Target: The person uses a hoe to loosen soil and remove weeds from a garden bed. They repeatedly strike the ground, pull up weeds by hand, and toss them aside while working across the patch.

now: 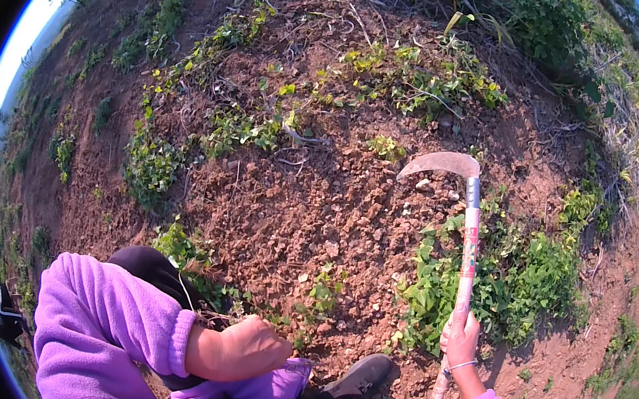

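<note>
In the head view my right hand (462, 338) grips the lower part of a sickle's pale wooden handle (465, 287). The sickle stands roughly upright in the picture, and its curved, brownish metal blade (443, 163) points left over the soil. A metal collar joins blade and handle, and a red printed label wraps the shaft. My left hand (255, 346) is bent inward at the wrist in front of my body, its back towards me. Its fingers are curled out of sight, so whatever they hold is hidden. Dry stems (223, 317) show just beyond that wrist.
Loose, cloddy reddish soil (306, 216) covers the slope before me. Leafy green vines grow by the sickle (542, 266), at the left (152, 165) and farther up (440, 77). My dark shoe (361, 376) rests on the soil. Dry grass (633, 146) lines the right side.
</note>
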`<state>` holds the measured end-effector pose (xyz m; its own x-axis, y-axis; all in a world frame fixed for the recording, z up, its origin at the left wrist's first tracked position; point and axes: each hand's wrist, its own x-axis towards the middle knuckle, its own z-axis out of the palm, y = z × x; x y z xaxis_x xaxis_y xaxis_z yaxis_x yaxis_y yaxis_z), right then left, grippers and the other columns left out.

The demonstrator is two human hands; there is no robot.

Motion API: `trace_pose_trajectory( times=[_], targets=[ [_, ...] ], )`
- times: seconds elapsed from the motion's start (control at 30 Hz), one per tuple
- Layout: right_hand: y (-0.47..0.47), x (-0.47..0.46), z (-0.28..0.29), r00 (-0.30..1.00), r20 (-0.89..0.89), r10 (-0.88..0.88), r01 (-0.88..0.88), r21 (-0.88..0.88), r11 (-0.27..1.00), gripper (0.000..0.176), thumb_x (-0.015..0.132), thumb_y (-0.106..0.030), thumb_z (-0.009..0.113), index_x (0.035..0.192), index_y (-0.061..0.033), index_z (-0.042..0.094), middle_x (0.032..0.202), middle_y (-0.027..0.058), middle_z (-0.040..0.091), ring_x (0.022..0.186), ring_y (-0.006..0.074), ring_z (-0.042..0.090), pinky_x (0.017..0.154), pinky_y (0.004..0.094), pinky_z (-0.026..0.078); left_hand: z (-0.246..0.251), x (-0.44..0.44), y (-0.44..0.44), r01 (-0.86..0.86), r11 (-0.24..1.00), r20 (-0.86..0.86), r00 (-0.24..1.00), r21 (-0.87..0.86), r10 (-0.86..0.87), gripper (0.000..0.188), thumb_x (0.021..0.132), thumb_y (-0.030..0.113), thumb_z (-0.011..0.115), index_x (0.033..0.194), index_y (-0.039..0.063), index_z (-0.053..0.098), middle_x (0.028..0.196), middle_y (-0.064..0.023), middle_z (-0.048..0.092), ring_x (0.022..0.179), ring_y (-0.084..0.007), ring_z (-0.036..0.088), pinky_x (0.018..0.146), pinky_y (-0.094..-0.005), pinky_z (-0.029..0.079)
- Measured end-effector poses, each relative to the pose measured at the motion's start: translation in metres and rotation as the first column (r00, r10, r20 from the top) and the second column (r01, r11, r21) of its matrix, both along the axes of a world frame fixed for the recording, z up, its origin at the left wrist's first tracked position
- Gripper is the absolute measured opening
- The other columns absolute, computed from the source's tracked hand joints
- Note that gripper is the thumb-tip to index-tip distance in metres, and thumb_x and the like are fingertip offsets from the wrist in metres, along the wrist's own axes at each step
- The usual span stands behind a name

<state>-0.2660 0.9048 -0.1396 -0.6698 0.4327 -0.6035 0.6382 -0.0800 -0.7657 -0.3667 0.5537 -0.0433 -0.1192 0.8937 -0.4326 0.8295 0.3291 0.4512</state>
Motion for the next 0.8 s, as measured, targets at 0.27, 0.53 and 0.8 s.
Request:
trace_pose_trajectory(
  times=[0.27, 0.53, 0.8],
  targets=[
    [-0.014, 0.027, -0.041, 0.997, 0.075, 0.019, -0.007, -0.163, 0.987, 0.047, 0.092, -0.052, 0.039, 0.072, -0.0099, 0.038, 0.051, -0.0026, 0.034, 0.036, 0.0075, 0.033, 0.032, 0.0223, 0.027, -0.002, -0.001, 0.0, -0.026, 0.998, -0.001, 1.0, 0.065, 0.026, 0.011, 0.074, 0.013, 0.052, 0.07, 0.003, 0.047, 0.053, -0.0059, 0.053, 0.051, -0.0199, 0.058, 0.044, -0.0316, 0.043],
    [-0.019, 0.007, 0.003, 0.993, -0.079, 0.084, -0.107, -0.348, 0.932, 0.046, 0.093, -0.051, 0.039, 0.074, -0.0091, 0.037, 0.049, -0.0017, 0.033, 0.035, 0.0076, 0.031, 0.031, 0.0224, 0.024, -0.002, 0.0, -0.002, -0.031, 0.999, 0.006, 0.999, 0.01, 0.031, 0.011, 0.074, 0.012, 0.052, 0.07, 0.003, 0.047, 0.052, -0.0066, 0.052, 0.051, -0.0216, 0.058, 0.044, -0.0325, 0.044],
    [-0.005, 0.033, -0.048, 0.967, 0.244, 0.07, 0.015, -0.329, 0.944, 0.047, 0.093, -0.052, 0.035, 0.074, -0.0094, 0.037, 0.049, -0.0008, 0.03, 0.034, 0.0087, 0.028, 0.031, 0.0237, 0.021, -0.006, 0.001, -0.004, -0.039, 0.997, 0.023, 0.999, 0.063, 0.038, 0.012, 0.075, 0.012, 0.052, 0.07, 0.003, 0.047, 0.053, -0.007, 0.053, 0.052, -0.0219, 0.059, 0.045, -0.0333, 0.045]
  ],
)
